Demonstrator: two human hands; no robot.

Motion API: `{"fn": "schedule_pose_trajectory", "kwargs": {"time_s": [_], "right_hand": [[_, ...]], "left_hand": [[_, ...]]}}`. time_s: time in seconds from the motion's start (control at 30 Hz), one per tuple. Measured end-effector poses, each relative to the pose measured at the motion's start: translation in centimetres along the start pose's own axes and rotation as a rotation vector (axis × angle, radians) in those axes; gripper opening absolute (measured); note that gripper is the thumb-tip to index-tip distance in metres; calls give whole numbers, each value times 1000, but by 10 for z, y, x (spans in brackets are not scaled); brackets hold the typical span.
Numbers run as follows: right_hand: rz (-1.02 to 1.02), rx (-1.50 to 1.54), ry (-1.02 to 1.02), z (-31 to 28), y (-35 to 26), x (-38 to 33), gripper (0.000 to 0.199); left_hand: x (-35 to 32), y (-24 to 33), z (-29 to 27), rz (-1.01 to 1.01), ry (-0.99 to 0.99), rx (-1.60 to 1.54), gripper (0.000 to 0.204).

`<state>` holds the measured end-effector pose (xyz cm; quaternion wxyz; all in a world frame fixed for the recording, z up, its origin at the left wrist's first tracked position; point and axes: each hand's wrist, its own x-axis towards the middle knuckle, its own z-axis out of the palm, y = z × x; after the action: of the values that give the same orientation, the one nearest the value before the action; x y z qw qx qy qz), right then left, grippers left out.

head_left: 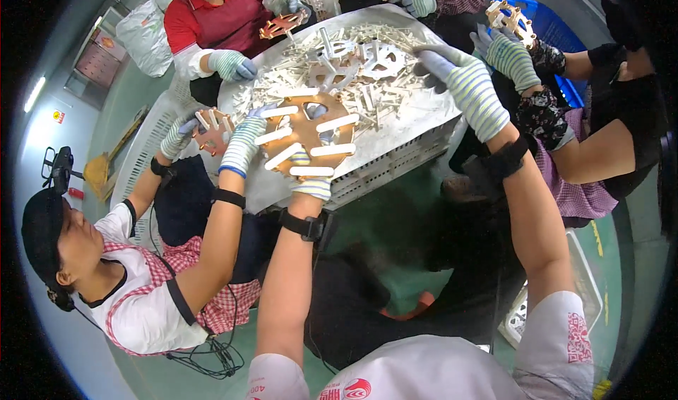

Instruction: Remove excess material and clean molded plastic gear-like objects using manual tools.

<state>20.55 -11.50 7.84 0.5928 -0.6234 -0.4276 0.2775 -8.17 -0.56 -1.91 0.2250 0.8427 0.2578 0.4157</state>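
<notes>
My left hand [311,187], in a striped glove, grips a round copper-coloured plate [305,128] from below, with grey fingertips showing through its cutouts. Several white rods [333,150] stick out from the plate's face. Out to the right, my right hand [474,93] hovers at the edge of a heap of loose white rods [381,103]. Its grey-tipped fingers reach leftward with the thumb apart, and nothing shows between them. Silvery plates with cutouts [383,61] lie on the heap close to those fingers.
The heap lies on a pale-covered table [424,128] over stacked crates [395,161]. A co-worker at left holds a copper plate with rods [213,130], hands close to mine. Other co-workers hold plates [284,24] across the table and at right [511,23], by a blue crate [540,33].
</notes>
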Motion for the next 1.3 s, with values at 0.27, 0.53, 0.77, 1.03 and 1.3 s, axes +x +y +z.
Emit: {"fn": "schedule_pose_trajectory", "kwargs": {"time_s": [0.27,0.53,0.77,1.03,1.3], "right_hand": [[149,-895,-91,2,58,14,46],[-36,-1190,-123,57,60,18,35],[-123,-926,-123,34,64,17,27],[-523,-698,-4,61,65,8,20],[121,0,-267,55,24,-5,28]], "left_hand": [[-16,-5,-10,-36,19,51,56],[-16,-4,-7,-22,12,31,56],[-15,4,-5,27,-6,14,56],[3,18,11,78,-63,-45,57],[6,10,15,17,-121,-204,57]]}}
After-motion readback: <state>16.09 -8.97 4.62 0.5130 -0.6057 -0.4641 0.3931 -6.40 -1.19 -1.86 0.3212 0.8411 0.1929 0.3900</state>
